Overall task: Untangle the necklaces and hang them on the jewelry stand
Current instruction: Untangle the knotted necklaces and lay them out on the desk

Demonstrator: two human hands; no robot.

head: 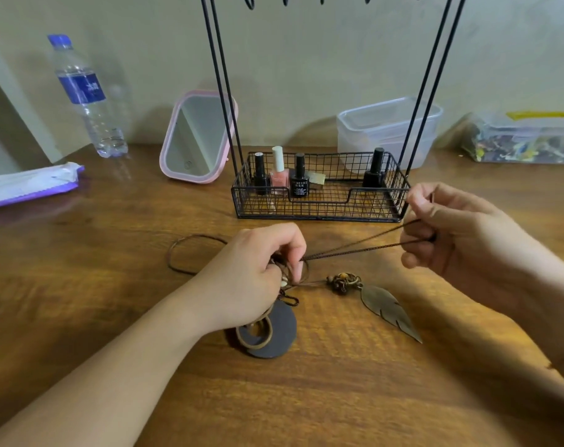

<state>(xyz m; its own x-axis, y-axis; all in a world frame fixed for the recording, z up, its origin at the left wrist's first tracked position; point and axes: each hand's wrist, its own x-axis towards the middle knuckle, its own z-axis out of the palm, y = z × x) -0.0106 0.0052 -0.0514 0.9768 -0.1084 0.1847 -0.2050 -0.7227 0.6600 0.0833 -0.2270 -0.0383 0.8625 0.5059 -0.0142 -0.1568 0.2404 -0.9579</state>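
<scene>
Two brown cord necklaces lie tangled on the wooden table [338, 398]. One carries a beaded cluster with a metal leaf pendant [388, 309]; the other has a dark round disc pendant with rings [271, 337]. My left hand [258, 275] pinches the knot of cords just above the disc. My right hand [448, 227] grips a doubled brown cord [355, 248] that runs taut from the knot up to the right. A slack cord loop [190, 253] lies left of my left hand. The black wire jewelry stand [319, 201] stands behind, its hooks cut off at the top edge.
The stand's basket holds several nail polish bottles [279, 175]. A pink mirror [196, 137] leans at its left, with a water bottle [87, 98] and a wipes pack [32, 185] further left. Clear plastic boxes [387, 130] sit at the back right.
</scene>
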